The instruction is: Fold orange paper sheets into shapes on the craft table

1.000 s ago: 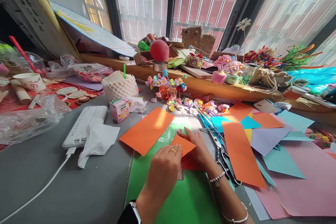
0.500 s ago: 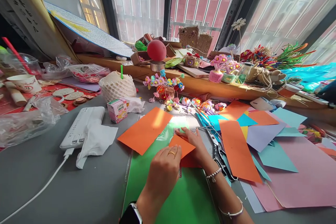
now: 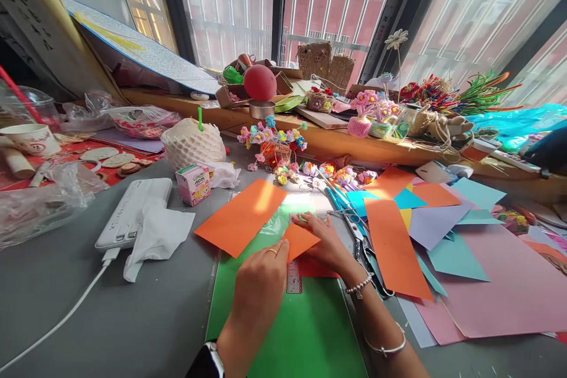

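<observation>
A barred window [image 3: 225, 18] filled the far side of the room, and below it ran a cluttered wooden sill [image 3: 328, 140], where a red ball [image 3: 260, 82] sat on a tin [image 3: 261, 108]. The grey table [image 3: 146, 319] was busy on both sides: to the right, a pink sheet [image 3: 509, 283] lay partly under smaller coloured ones, and an orange strip [image 3: 394, 248] lay beside the scissors [image 3: 357, 230]; to the left, a tissue [image 3: 162, 239] half covered a power bank [image 3: 135, 207].

A green mat [image 3: 305, 331] lay before the person, and an orange sheet [image 3: 241, 218] overlapped its far left corner. Over the mat's middle, the left hand [image 3: 261, 283] pinched the edge of a small orange paper [image 3: 302, 241], its thumb out of sight, while the right hand [image 3: 323, 242] lay with fingers spread behind and beside it. More orange lay flat under the right wrist; whether it was the same piece could not be told. On the near side, a clear ruler [image 3: 294, 277] stuck out from beneath.

The step in hand looked like folding or lining up the paper at the ruler. The next move seemed to call for steady pressure from the right hand and a true edge in the left.
</observation>
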`<state>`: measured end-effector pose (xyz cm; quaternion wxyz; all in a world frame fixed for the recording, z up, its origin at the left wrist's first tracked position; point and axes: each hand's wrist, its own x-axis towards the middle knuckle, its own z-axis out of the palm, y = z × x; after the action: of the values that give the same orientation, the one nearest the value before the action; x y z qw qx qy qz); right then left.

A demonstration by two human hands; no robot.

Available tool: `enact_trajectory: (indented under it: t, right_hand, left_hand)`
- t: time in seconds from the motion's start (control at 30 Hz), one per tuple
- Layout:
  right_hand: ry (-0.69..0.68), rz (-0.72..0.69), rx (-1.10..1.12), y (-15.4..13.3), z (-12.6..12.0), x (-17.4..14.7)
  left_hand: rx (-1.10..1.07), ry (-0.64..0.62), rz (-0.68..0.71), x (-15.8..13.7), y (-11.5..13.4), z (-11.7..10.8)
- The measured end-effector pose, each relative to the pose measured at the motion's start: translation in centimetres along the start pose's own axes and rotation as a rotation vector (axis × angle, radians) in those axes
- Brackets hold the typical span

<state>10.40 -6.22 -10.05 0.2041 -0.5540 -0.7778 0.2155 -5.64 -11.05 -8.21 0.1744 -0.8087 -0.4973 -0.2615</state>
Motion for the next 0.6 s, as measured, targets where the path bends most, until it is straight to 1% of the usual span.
enact_trajectory:
  t: [0.17, 0.3, 0.43, 0.6]
  right_hand:
    - [-0.033, -0.053, 0.032, 0.3, -0.2, -0.1]
    - [-0.027, -0.026, 0.057, 0.5, 0.0, 0.1]
    - [-0.014, -0.038, 0.057, 0.6, 0.1, 0.1]
    - [-0.039, -0.010, 0.039, 0.4, 0.0, 0.0]
  left_hand:
    - [-0.007, 0.088, 0.092, -0.1, 0.6, 0.5]
    - [-0.043, 0.131, 0.122, -0.3, 1.1, 0.5]
    - [-0.040, 0.098, 0.057, -0.7, 0.9, 0.2]
    - [0.066, 0.049, -0.085, -1.4, -0.4, -0.6]
